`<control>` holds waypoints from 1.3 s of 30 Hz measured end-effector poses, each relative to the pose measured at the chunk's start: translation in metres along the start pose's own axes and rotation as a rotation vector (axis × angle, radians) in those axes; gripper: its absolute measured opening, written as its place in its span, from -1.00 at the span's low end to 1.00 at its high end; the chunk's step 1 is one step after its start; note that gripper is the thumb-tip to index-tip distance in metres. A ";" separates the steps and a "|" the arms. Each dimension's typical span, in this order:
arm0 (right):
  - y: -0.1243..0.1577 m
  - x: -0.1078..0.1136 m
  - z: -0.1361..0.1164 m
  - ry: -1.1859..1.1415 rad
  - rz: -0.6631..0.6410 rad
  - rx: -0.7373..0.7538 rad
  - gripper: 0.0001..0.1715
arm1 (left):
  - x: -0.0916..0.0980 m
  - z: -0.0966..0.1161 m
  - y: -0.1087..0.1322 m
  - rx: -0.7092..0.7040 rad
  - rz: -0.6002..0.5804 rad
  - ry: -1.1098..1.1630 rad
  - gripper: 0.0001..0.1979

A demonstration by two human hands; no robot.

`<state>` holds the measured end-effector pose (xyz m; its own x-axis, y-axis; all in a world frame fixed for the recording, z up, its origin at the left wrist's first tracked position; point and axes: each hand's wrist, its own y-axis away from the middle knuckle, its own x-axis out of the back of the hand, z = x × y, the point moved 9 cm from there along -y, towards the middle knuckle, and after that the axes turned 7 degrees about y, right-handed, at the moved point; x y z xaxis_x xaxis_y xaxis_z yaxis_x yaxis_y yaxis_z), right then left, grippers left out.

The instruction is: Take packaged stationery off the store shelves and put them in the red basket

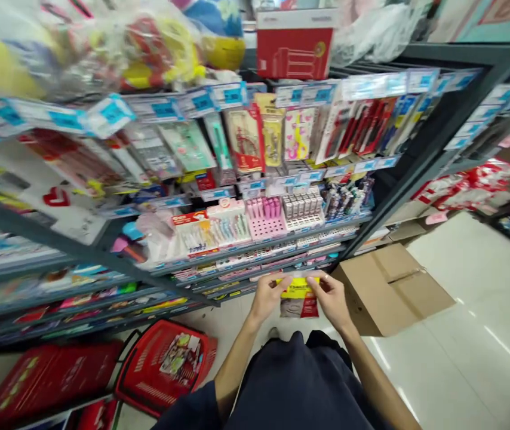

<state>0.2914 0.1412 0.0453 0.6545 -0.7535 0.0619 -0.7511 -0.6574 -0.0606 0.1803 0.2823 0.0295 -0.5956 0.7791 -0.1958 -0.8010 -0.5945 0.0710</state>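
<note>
Between my two hands is a small flat packet (298, 298) with a yellow top band and a grey and red lower part; its print is too blurred to read. My left hand (269, 295) pinches its upper left corner between thumb and fingers. On the other side, my right hand (330, 297) grips the upper right corner the same way. The packet hangs upright in front of my body, above the floor and before the lower shelves.
Ahead stands a shelf rack (237, 245) with hanging stationery packs and pens in holders. A red shopping basket (160, 364) with some goods sits on the floor at left. To the right is a closed cardboard box (389, 292). A red boxed carton (295, 45) rests up top.
</note>
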 end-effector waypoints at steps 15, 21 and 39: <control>-0.133 0.183 0.064 -0.176 -0.166 -0.022 -0.58 | -0.177 -0.032 -0.115 0.008 0.233 -0.059 -0.59; -0.274 0.185 0.039 -0.073 -0.211 0.158 -0.50 | -0.175 -0.004 -0.224 -0.219 0.517 -0.050 -0.60; -0.415 0.125 0.008 0.008 0.070 0.392 -0.79 | -0.132 0.031 -0.340 -0.410 0.842 0.193 -0.83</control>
<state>0.6854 0.3196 0.0704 0.6006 -0.7979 0.0521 -0.7032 -0.5580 -0.4406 0.5291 0.3878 0.0612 -0.9169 0.0391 -0.3971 -0.0082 -0.9968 -0.0792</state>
